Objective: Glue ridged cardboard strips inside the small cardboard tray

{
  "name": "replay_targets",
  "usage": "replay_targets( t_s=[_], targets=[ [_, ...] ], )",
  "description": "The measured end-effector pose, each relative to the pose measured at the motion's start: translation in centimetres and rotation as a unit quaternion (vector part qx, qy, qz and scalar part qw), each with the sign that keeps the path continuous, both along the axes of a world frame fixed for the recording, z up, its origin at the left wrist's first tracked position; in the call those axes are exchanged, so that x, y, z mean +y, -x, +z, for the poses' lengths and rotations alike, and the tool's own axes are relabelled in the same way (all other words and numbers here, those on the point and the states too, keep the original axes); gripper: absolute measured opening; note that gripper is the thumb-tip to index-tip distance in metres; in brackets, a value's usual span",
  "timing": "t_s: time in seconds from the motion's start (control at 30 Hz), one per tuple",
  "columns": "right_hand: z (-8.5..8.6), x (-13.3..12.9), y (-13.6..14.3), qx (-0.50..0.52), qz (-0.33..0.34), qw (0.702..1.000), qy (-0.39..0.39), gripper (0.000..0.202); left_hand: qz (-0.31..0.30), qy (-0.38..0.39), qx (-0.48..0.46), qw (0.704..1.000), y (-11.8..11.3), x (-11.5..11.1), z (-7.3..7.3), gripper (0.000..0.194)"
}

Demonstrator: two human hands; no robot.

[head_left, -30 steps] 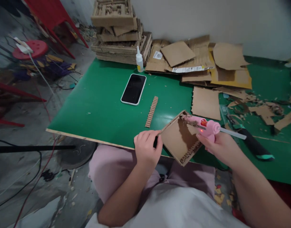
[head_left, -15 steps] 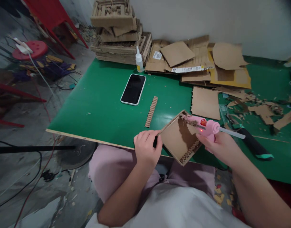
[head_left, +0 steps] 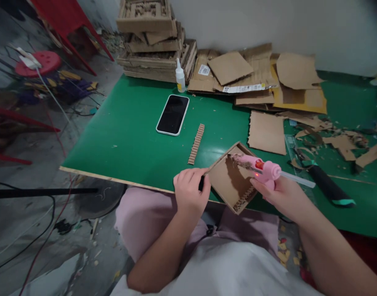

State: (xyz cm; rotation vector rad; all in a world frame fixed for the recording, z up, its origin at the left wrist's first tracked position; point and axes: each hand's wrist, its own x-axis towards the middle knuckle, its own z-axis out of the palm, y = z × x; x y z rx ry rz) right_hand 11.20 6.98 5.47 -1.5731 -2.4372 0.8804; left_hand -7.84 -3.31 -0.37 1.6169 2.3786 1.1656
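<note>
A shallow cardboard box (head_left: 230,190) rests tilted at the table's front edge, a corrugated strip lining its lower right inner wall. My left hand (head_left: 193,187) grips its left corner, fingers closed over the rim. In my right hand (head_left: 276,193) is a pink hot glue gun (head_left: 262,169), its grip wrapped by my fingers. A clear glue stick (head_left: 299,179) sticks out of its back, and a small orange light glows on its side. The gun's nozzle, covered in brownish residue, is over the box near the inner far wall. Left of the box lies a loose corrugated strip (head_left: 196,144).
A phone (head_left: 173,115) and a white-capped glue bottle (head_left: 180,77) are on the green table (head_left: 127,123). Behind stand stacked cardboard pieces (head_left: 154,57) and flattened cardboard (head_left: 231,70). To the right lie a square panel (head_left: 266,132), a black-handled tool (head_left: 330,185) and scraps (head_left: 342,144).
The glue gun in my right hand has shifted slightly left and down along the inside of the box. My left hand keeps its hold on the corner.
</note>
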Motion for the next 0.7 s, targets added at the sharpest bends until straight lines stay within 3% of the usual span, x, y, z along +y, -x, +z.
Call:
replay_targets(
  t_s=[0.2,0.47,0.7],
  targets=[
    [0.3,-0.4,0.2,-0.044,0.01,0.998,0.054,0.042,0.0,-0.002,-0.004,1.0,0.0,0.0,0.0,0.015],
    [-0.2,-1.5,0.4,0.006,0.018,0.997,0.072,0.035,-0.001,0.002,-0.006,1.0,0.0,-0.1,0.1,0.015],
    [0.4,-2.0,0.9,-0.002,0.027,0.995,0.093,0.034,-0.006,0.005,-0.012,1.0,0.0,-0.1,0.1,0.016]
  ],
)
